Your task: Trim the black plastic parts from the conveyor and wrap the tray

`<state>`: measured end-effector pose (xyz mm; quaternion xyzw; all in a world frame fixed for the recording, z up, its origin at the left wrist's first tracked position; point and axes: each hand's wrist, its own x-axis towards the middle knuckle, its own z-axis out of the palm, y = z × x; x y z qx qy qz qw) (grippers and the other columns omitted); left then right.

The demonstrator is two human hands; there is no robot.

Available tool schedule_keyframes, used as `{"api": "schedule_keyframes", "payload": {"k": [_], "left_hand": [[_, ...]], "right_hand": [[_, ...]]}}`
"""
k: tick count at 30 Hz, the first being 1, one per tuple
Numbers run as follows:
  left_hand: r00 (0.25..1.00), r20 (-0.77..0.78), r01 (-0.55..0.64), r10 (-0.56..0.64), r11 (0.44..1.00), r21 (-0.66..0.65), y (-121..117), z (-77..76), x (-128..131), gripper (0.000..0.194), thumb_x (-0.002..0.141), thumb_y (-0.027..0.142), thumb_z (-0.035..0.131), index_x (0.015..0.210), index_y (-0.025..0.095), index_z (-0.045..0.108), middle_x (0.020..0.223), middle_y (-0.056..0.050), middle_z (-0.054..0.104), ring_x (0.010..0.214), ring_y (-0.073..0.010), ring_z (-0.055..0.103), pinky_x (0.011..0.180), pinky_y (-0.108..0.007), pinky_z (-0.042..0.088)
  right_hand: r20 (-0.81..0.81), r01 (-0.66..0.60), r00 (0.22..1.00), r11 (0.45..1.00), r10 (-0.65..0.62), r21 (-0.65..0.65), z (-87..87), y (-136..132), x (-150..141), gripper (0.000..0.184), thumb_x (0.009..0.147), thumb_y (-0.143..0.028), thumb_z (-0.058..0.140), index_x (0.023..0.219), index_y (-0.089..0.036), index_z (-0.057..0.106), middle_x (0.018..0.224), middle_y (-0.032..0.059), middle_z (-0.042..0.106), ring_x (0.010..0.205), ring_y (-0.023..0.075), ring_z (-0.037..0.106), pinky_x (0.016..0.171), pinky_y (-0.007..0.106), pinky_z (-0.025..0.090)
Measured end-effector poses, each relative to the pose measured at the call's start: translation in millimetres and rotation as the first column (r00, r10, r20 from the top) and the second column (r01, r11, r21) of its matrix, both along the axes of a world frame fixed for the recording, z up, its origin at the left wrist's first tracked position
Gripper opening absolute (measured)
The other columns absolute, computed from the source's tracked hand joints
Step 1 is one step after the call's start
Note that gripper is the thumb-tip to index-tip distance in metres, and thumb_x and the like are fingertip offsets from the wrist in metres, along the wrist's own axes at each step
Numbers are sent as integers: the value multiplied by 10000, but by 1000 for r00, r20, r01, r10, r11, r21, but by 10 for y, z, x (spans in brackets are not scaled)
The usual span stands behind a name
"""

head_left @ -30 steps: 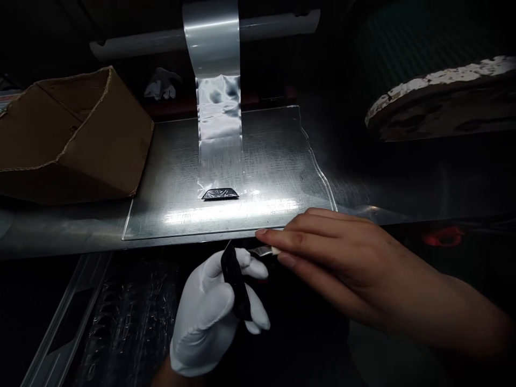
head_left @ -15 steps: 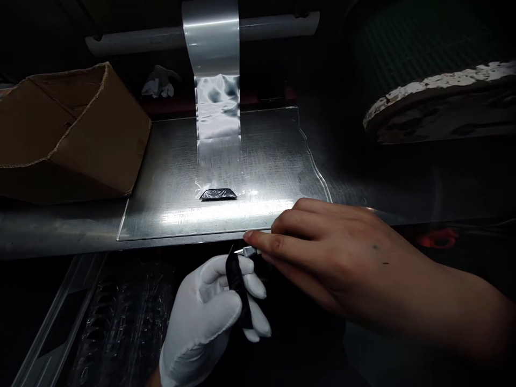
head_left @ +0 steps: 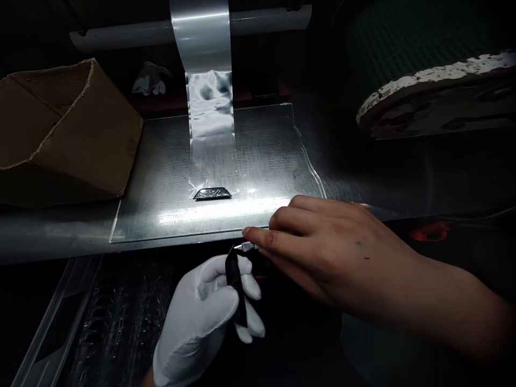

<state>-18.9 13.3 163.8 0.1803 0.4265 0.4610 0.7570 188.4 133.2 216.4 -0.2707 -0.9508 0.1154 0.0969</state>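
Observation:
My left hand, in a white glove, is closed on a dark, narrow, film-covered piece held upright below the bench edge. Bare and closed, my right hand grips a small knife with a pointed metal tip. That tip is close to the upper end of the dark piece; whether they touch I cannot tell. Most of the knife's handle is hidden by my fingers. A similar dark trapezoid piece lies on the clear sheet, at the end of a strip of transparent film.
The film hangs over a pale roller bar at the back. An open cardboard box stands at the left, a large dark green round object at the upper right. Below the bench, clear plastic trays sit at lower left; something orange is at right.
The view has shifted slightly, so the bench and box appear further left. Both hands keep nearly the same pose, with the knife tip still beside the dark piece's upper end.

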Motion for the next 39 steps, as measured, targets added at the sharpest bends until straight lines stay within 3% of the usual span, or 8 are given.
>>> {"api": "schedule_keyframes", "payload": {"k": [5, 22, 30, 35, 39], "left_hand": [[999, 37, 17, -17, 1000, 12, 14, 4, 23, 369, 871, 472, 779, 1113, 197, 737, 920, -29, 676, 582, -120, 708, 483, -156, 525], [1000, 24, 14, -14, 1000, 22, -26, 4, 16, 352, 881, 444, 776, 1142, 212, 735, 937, -27, 680, 608, -121, 715, 508, -163, 544], [997, -72, -2, 0, 999, -36, -8, 53, 29, 361, 849, 446, 813, 1097, 193, 744, 923, -39, 693, 615, -140, 719, 520, -184, 553], [999, -42, 25, -26, 999, -29, 9, 31, 8, 335, 884, 441, 773, 1113, 199, 738, 939, -42, 694, 619, -143, 729, 507, -168, 533], [1000, 6, 10, -10, 1000, -19, 16, 24, 10, 318, 894, 431, 760, 1106, 194, 744, 920, -37, 691, 613, -138, 723, 500, -163, 527]], "right_hand": [[-16, -56, 998, 998, 55, -26, 20, 15, 35, 320, 1095, -325, 509, 1333, -256, 711, 918, 37, 718, 809, 186, 603, 657, 320, 406], [-17, -43, 999, 995, 42, -92, 51, -11, 47, 312, 1091, -361, 518, 1317, -277, 716, 921, 24, 720, 789, 179, 617, 661, 321, 428], [-11, -16, 1000, 1000, 15, -25, -2, -22, 29, 313, 1091, -364, 518, 1300, -273, 733, 870, 34, 707, 779, 184, 586, 633, 319, 386], [18, -12, 1000, 999, 12, -30, -42, -28, 19, 343, 1112, -348, 470, 1340, -263, 711, 891, 34, 705, 816, 203, 590, 654, 341, 416], [-99, -36, 995, 999, 33, -33, -80, -36, 57, 325, 1101, -295, 496, 1342, -195, 691, 916, 41, 739, 802, 191, 639, 664, 330, 462]]}}
